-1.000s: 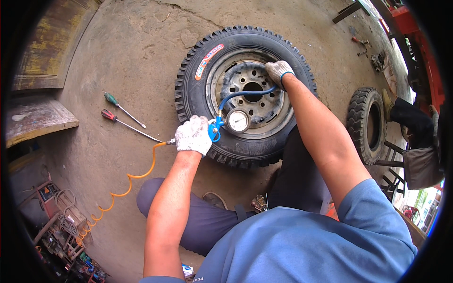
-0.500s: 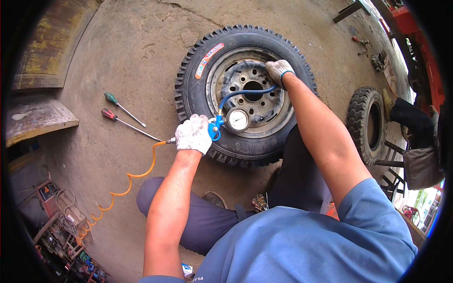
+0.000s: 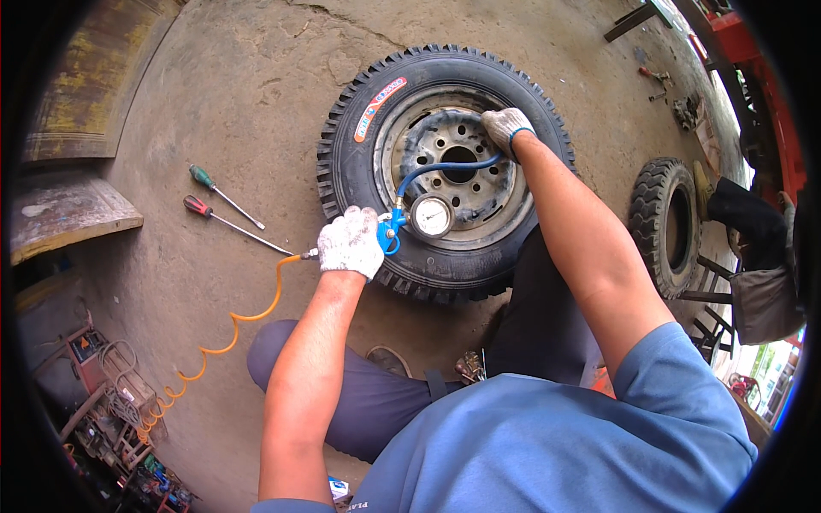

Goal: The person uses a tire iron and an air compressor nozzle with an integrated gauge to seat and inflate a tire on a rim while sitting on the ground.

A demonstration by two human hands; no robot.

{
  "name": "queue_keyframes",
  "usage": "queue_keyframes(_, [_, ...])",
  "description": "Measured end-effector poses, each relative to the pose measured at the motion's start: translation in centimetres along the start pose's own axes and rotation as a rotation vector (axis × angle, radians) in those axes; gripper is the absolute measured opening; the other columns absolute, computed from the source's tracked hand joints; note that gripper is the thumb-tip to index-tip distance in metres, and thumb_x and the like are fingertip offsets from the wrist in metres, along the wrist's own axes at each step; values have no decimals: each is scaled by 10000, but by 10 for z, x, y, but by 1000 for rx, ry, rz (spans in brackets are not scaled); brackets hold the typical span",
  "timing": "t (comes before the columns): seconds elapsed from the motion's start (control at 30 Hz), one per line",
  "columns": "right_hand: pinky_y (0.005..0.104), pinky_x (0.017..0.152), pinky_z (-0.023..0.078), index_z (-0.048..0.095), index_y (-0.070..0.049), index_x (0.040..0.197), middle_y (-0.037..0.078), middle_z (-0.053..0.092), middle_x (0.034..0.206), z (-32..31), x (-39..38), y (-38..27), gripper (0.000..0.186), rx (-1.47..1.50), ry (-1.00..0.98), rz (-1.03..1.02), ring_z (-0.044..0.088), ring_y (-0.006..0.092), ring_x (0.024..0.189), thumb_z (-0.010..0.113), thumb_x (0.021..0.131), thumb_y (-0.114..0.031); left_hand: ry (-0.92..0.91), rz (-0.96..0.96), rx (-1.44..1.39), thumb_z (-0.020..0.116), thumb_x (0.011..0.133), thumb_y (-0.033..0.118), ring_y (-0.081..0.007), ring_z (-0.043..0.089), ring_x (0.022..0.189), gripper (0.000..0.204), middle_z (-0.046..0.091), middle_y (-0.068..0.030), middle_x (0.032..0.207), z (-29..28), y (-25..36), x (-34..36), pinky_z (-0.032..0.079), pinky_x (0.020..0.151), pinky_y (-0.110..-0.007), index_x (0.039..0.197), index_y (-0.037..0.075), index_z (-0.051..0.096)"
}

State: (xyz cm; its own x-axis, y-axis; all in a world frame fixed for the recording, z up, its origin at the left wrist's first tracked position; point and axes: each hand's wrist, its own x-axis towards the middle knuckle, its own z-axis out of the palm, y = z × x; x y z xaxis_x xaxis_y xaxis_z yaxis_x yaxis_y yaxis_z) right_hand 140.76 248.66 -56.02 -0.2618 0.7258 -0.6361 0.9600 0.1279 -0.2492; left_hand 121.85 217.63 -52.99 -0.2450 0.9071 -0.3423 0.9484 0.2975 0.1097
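A black tyre (image 3: 351,171) on a worn steel rim (image 3: 395,141) lies flat on the concrete floor in front of me. My gloved left hand (image 3: 351,243) is wrapped round a blue tyre inflator (image 3: 389,232) at the tyre's near left edge. Its round white dial gauge (image 3: 431,217) faces up over the rim. From the inflator a short blue hose (image 3: 436,168) curves across the wheel's centre hole to my gloved right hand (image 3: 506,128). That hand is closed on the hose end at the rim's far right; the fingertips and whatever they press against are hidden.
A coiled orange air hose (image 3: 233,329) runs from the inflator to equipment (image 3: 107,376) at lower left. Two screwdrivers, green (image 3: 224,195) and red (image 3: 231,224), lie left of the wheel. Another tyre (image 3: 665,227) stands at right, near a person's dark-clothed leg (image 3: 744,209).
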Motion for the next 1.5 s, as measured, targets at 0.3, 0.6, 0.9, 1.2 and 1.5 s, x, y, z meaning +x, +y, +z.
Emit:
queue_keyframes(0.3, [477, 948, 563, 702, -30, 1241, 202, 732, 1166, -4, -3, 2, 379, -54, 8, -40, 719, 349, 1081, 447, 991, -159, 13, -21, 19, 574, 948, 297, -347, 720, 901, 316, 637, -180, 1108, 0, 4, -1, 578, 755, -492, 1160, 68, 623])
queue_keyframes(0.6, [461, 924, 573, 725, -27, 1189, 207, 735, 1155, -1, -3, -1, 345, 47, 44, -5, 723, 344, 1074, 488, 971, -149, 54, -45, 51, 570, 946, 256, -328, 718, 883, 313, 606, -173, 1145, 0, 8, -4, 587, 730, -483, 1203, 78, 594])
queue_keyframes(0.9, [421, 900, 592, 771, -82, 1028, 185, 760, 1072, 4, 2, 11, 379, -590, 174, -318, 736, 327, 1053, 901, 672, -98, 102, -40, 95, 559, 970, 256, -282, 720, 840, 253, 596, -148, 1111, 2, 13, -4, 598, 685, -445, 1155, 88, 597])
queue_keyframes(1.2, [413, 622, 498, 707, -15, 972, 132, 690, 772, 27, 11, 2, 510, 694, 99, 57, 625, 263, 640, 411, 1023, -426, 16, -144, 39, 538, 976, 231, -296, 728, 880, 282, 597, -160, 1143, -4, 8, -17, 596, 746, -480, 1200, 68, 590])
queue_keyframes(1.5, [492, 674, 481, 647, -32, 865, 94, 668, 780, -15, -119, -81, 396, 553, 370, -399, 641, 284, 711, 527, 992, -387, -66, -244, -117, 593, 939, 180, -418, 712, 1021, 317, 623, -228, 1229, -3, -4, -14, 581, 866, -506, 1244, 92, 598])
